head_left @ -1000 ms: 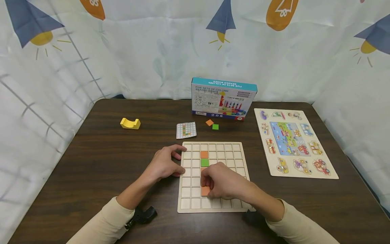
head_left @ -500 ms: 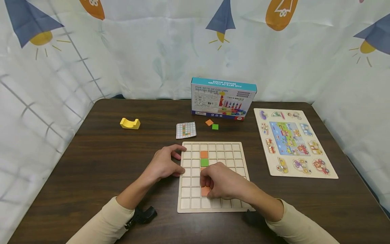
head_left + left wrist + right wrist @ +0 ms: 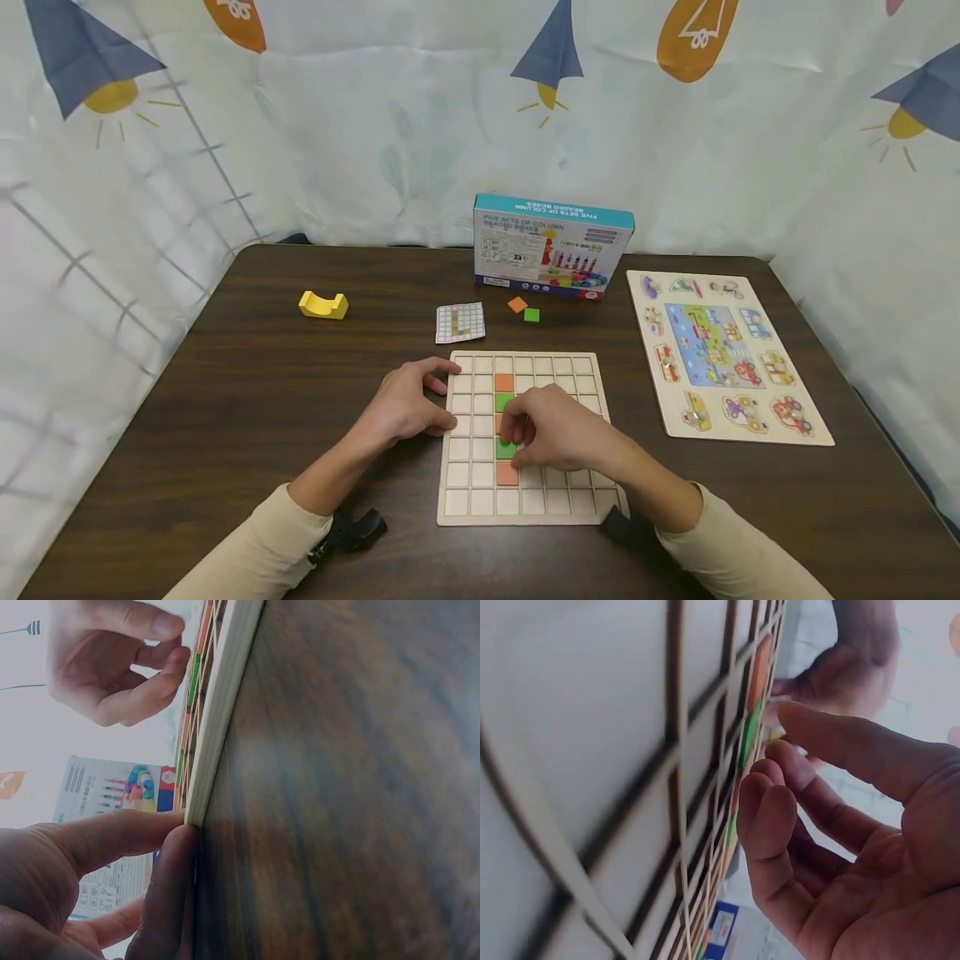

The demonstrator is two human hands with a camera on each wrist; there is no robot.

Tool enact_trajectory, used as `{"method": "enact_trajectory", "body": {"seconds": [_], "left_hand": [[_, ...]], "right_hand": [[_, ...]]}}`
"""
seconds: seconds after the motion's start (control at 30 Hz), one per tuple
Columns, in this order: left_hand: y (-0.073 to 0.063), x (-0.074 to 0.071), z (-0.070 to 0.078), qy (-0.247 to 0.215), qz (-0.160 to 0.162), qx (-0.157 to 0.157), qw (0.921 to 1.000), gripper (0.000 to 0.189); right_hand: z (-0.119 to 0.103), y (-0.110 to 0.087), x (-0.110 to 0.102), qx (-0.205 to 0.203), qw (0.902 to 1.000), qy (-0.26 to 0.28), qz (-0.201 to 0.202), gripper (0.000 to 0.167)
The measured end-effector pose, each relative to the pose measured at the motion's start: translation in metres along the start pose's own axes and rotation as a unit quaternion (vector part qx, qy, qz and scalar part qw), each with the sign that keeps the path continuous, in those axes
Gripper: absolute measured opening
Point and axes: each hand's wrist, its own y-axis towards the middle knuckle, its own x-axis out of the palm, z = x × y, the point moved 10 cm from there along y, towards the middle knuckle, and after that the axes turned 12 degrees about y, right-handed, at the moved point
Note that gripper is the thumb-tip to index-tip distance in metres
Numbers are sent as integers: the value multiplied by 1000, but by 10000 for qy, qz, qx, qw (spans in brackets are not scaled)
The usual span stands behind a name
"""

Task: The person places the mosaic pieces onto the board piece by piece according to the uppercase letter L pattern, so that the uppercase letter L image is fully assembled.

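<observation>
A pale wooden grid board (image 3: 468,475) lies flat before me. Down one column runs a line of square tiles: an orange tile (image 3: 504,382) at the top, a green tile (image 3: 502,402) below it, then orange, green (image 3: 505,449) and orange (image 3: 507,474). My right hand (image 3: 562,429) hovers just over this column; in the right wrist view its loosely bent fingers (image 3: 772,817) stand apart from the thumb, with nothing between them. The left hand (image 3: 405,400) rests at the board's left side, its thumb and fingertips touching the edge, as the left wrist view also shows.
Behind the board lie a small grid pattern card (image 3: 461,323), a loose orange tile (image 3: 517,305) and a loose green tile (image 3: 532,315). A bead-set box (image 3: 551,246) stands at the back. A picture puzzle board (image 3: 656,392) lies right, a yellow curved block (image 3: 323,306) left.
My right hand has lifted off the column and shifted slightly away, and the lower green tile it covered now shows in its cell. The left hand has stayed at the board's edge.
</observation>
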Motion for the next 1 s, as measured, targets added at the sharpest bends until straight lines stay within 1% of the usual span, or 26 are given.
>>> {"method": "enact_trajectory", "body": {"seconds": [0.13, 0.23, 0.3, 0.4, 0.53, 0.7, 0.83, 1.0], "left_hand": [[0, 1, 0, -22, -5, 6, 10000, 70], [-1, 0, 0, 13, 10, -22, 10000, 70], [-1, 0, 0, 20, 19, -39, 10000, 70], [0, 0, 0, 27, -4, -50, 10000, 70], [0, 0, 0, 26, -4, -57, 10000, 71], [0, -1, 0, 8, 54, -66, 10000, 71], [0, -1, 0, -5, 70, -85, 9999, 71], [-1, -1, 1, 27, 119, -93, 9999, 70]], "right_hand": [[5, 2, -10, 13, 10000, 79, 3, 18], [9, 7, -18, 71, 9994, 324, -73, 15], [11, 11, -26, 128, 9986, 501, -77, 14], [16, 17, -43, 217, 9979, 611, 73, 14], [22, 26, -69, 303, 9976, 411, 457, 14], [35, 38, -96, 567, 9942, 164, 899, 17], [44, 47, -112, 718, 9910, 46, 1129, 20], [55, 60, -125, 798, 9885, -69, 1283, 22]]}}
